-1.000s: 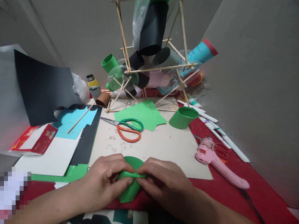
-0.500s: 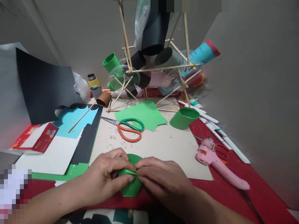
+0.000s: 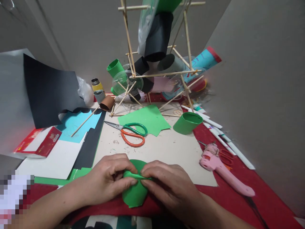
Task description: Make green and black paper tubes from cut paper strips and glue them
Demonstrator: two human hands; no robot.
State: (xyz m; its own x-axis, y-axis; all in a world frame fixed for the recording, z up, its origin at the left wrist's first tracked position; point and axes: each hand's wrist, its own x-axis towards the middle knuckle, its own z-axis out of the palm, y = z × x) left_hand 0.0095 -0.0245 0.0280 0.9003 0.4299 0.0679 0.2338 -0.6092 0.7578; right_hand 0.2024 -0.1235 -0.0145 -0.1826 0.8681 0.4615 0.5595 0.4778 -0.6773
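Observation:
Both my hands pinch one curved piece of green paper [image 3: 134, 192] at the near edge of a beige board [image 3: 166, 149]. My left hand [image 3: 111, 178] grips its left side with thumb and fingers closed. My right hand [image 3: 164, 183] presses the same fold from the right, fingers together. The paper bends into a rolled shape between them. Beyond it on the board lie scissors [image 3: 130, 133] with green and orange handles, partly on a flat green sheet [image 3: 147, 117].
A green paper cup [image 3: 187, 122] lies right of the sheet. A pink glue gun [image 3: 221, 170] rests on the red cloth at right, with white glue sticks [image 3: 221, 135] beyond. A stick frame [image 3: 154, 74] holding paper tubes stands behind. Black, cyan and white sheets [image 3: 71, 140] lie left.
The green piece has been turned and re-pinched between my hands; more of its lower edge now hangs toward me. The view has tilted slightly upward.

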